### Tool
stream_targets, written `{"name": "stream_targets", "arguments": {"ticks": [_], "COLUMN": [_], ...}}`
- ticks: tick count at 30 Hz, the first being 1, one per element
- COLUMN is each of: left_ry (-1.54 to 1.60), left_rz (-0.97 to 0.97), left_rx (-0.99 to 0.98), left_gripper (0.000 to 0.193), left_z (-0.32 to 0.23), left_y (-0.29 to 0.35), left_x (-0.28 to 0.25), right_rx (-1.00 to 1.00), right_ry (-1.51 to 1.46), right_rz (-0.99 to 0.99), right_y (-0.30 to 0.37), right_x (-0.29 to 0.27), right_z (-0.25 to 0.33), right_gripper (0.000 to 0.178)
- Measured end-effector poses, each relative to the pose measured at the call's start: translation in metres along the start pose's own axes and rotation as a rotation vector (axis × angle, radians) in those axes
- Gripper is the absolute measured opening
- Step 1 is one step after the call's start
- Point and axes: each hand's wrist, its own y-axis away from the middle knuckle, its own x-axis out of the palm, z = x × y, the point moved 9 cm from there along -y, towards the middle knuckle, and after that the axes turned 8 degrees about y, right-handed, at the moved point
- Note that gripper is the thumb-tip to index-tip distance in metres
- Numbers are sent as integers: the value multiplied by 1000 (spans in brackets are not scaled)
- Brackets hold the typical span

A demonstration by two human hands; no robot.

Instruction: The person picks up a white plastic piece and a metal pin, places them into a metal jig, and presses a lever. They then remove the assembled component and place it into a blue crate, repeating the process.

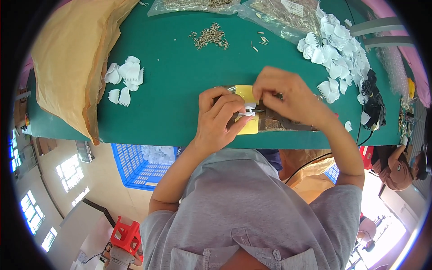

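My left hand pinches a small white plastic piece between thumb and fingertips, low over a yellow patch on the bench. A thin metal part juts from the right side of that piece. Just to the right, my right hand is curled with its fingers drawn together, slightly smeared by motion. Whatever its fingertips hold is too small or hidden to name. Under both hands lies a brown, tape-covered strip that carries the yellow patch.
White toothed plastic pieces lie in a small group at left and a large pile at right. Small metal clips are heaped at the back, near loose pins. A paper sack, clear bag and black cable border the green table.
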Motion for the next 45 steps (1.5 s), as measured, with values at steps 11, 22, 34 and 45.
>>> {"name": "stream_targets", "arguments": {"ticks": [11, 22, 34, 45], "left_ry": [-19, 44, 47, 70], "left_rz": [-46, -42, 25, 27], "left_rx": [20, 1, -71, -66], "left_gripper": [33, 33, 34, 32], "left_z": [0, 2, 9, 8], "left_y": [2, 1, 1, -2], "left_x": [-1, 0, 1, 0], "right_rx": [8, -35, 261, 41], "right_ry": [-5, 67, -164, 314], "right_rz": [-62, -136, -316, -145], "right_y": [19, 24, 44, 27], "right_x": [13, 12, -8, -7], "right_z": [18, 18, 2, 34], "right_gripper": [10, 10, 17, 8]}}
